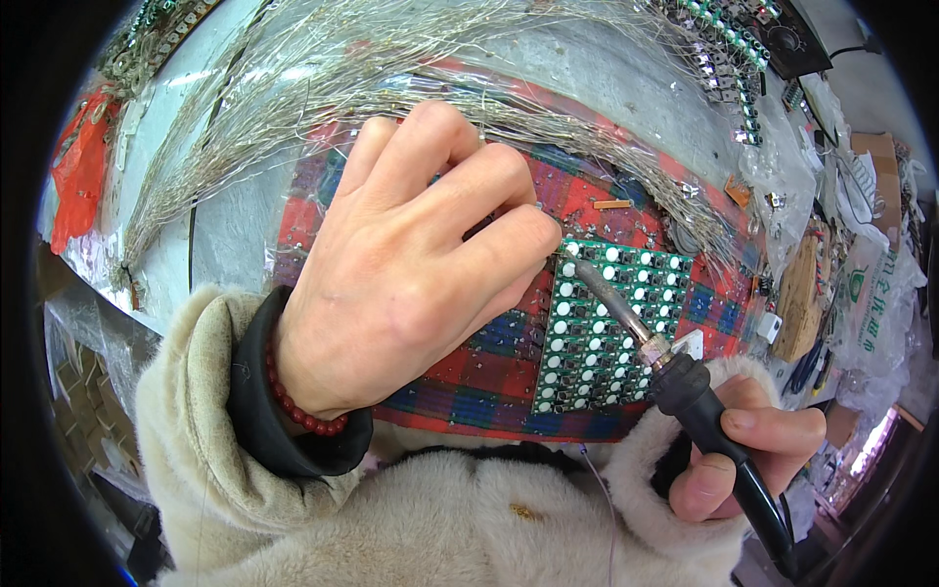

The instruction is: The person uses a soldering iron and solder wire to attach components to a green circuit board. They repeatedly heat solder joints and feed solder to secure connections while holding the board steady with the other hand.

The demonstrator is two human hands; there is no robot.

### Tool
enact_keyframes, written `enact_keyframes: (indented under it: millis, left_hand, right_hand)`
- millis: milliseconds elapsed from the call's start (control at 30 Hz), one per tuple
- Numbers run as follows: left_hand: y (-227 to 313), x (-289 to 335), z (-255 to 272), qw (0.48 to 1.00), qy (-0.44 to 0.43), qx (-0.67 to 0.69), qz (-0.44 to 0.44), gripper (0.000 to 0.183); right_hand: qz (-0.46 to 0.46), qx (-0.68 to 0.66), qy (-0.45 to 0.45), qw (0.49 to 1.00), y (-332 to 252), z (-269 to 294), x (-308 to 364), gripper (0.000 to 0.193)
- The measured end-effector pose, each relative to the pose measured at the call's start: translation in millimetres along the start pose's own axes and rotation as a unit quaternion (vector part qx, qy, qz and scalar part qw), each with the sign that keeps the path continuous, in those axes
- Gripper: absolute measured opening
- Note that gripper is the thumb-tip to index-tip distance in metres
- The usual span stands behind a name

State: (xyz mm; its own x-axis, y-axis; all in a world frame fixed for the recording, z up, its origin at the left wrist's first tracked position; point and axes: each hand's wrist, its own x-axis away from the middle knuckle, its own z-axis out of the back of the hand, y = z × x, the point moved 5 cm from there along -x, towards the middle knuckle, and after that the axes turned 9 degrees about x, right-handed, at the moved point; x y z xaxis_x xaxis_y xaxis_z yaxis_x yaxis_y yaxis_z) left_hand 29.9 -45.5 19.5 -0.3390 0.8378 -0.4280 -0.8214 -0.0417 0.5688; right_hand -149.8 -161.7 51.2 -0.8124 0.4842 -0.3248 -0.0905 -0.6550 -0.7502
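Observation:
My right hand (778, 435) is closed around the black handle of a soldering iron (696, 396). The iron slants up and left, its darkened tip at the upper left corner of a green circuit board (611, 328). Rows of white round parts and small dark parts cover this board, which lies on a red and blue plaid cloth (460, 377). Just left of that same corner, the thumb and forefinger of my left hand (411, 259) are pinched together. Whatever sits between those fingertips is hidden or too small to make out.
A long bundle of thin silvery wires (323, 93) arcs across the far side of the table. More green board strips (729, 44) lie at the far right beside a black box with a knob (787, 39). Plastic bags (866, 333) and a wood block (800, 303) stand right; an orange-red bag (80, 171) left.

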Motion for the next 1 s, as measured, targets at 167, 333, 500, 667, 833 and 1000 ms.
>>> enact_keyframes:
  millis: [167, 333, 500, 667, 833, 1000]
  left_hand:
    - [0, 0, 0, 1.0, 0.001, 0.002, -0.001, 0.024]
    - [-1, 0, 0, 1.0, 0.001, 0.007, 0.005, 0.023]
    - [1, -2, 2, 0.999, 0.011, 0.028, 0.013, 0.029]
    - [-4, 1, 19, 0.995, 0.014, 0.086, 0.045, 0.037]
    - [-12, 20, 44, 0.983, 0.068, 0.136, 0.104, 0.029]
    - [-14, 37, 59, 0.959, 0.112, 0.169, 0.197, 0.024]
  right_hand:
    - [-0.03, -0.029, 0.032, 0.999, -1, -2, 1, 0.053]
    - [-0.056, 0.048, 0.15, 0.986, 1, 2, 1, 0.054]
    - [-0.078, -0.105, 0.158, 0.979, 5, 10, 0, 0.049]
    - [-0.102, -0.112, 0.15, 0.977, 9, 18, 5, 0.049]
    - [-0.085, -0.065, 0.139, 0.984, 14, 29, 12, 0.05]
    - [-0.059, -0.171, 0.155, 0.971, 29, 42, 9, 0.046]
